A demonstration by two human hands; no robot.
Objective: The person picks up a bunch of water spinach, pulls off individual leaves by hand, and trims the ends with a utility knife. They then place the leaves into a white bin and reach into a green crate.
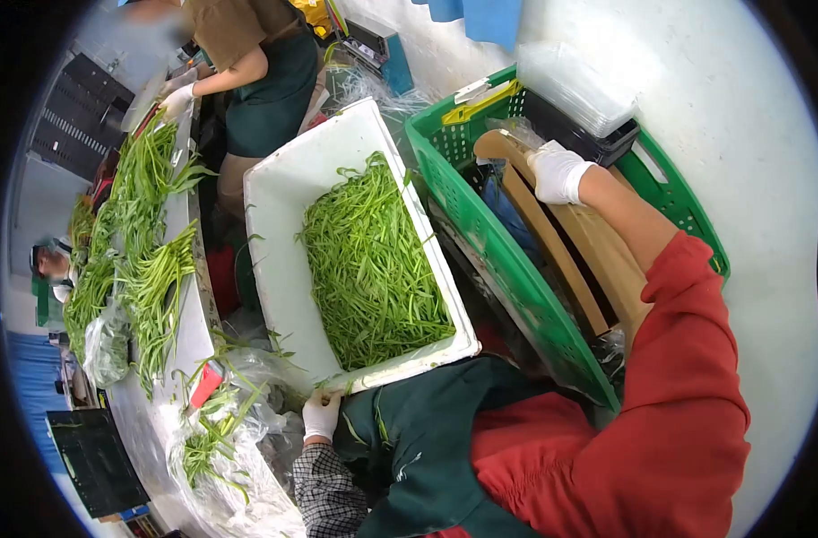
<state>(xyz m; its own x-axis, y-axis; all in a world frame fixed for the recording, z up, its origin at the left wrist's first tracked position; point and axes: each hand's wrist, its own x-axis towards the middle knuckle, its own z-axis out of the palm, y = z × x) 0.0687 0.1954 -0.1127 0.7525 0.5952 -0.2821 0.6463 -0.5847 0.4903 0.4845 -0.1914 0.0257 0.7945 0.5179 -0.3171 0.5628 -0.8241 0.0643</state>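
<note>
My left hand [322,416], in a white glove with bare fingertips, has its fingers pressed together at the lower left edge of a white foam box [283,193]. Whether it grips anything there is too small to tell. Cut green leafy stems [373,269] fill much of that box. My right hand [559,173], also gloved, reaches into a green crate [534,305] at the upper right. Its fingers are curled at the top end of brown cardboard [588,235]; what they hold, if anything, is hidden.
A long metal table [180,296] on the left bears bunches of greens [153,269], plastic bags and a red-handled tool [208,384]. A co-worker [261,81] stands at its far end. Clear plastic trays [575,85] rest on the crate's corner.
</note>
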